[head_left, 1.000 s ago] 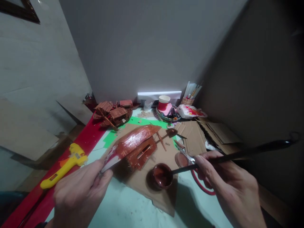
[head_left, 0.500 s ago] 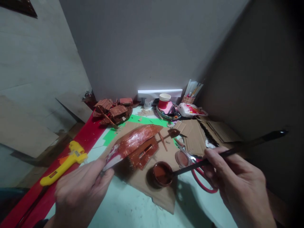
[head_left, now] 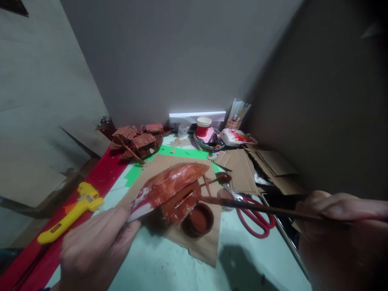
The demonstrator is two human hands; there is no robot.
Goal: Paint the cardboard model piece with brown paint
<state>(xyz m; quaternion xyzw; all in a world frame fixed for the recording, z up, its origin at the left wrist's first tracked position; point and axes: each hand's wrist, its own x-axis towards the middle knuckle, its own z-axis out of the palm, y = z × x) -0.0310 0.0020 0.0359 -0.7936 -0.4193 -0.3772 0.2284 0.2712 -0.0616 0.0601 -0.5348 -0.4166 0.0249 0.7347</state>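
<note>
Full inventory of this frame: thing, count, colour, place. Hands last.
painted sheet: 1, glossy brown with white corner, held at centre
cardboard mat: 1, tan, under the work
paint dish: 1, brown, on the mat
brush: 1, dark, tip over the brown cardboard piece
scissors: 1, red, right of dish
glue gun: 1, yellow, on the red strip at left
model huts: several, brown, far left
cup: 1, red and white, at back
cardboard pieces: several, tan, right
left hand: grips the sheet's white corner
right hand: grips the brush handle
</note>
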